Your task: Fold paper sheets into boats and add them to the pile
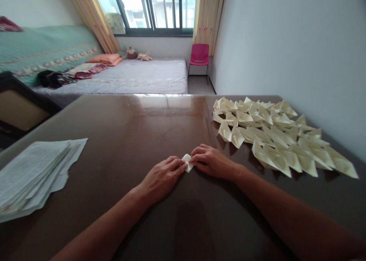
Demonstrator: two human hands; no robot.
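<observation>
A small folded piece of paper, pale and roughly diamond-shaped, lies at the middle of the brown table. My left hand grips its left side, fingers closed and pressed on the edge. From the right, my right hand pinches the opposite side with bent fingers. Both hands rest low on the tabletop, and their fingertips partly cover the paper. To the right stand several rows of cream folded paper boats, apart from my hands.
A stack of thin paper sheets lies at the table's left. Beyond the far edge are a bed and a pink chair. A dark-framed chair stands at the left. The wall runs close along the right side.
</observation>
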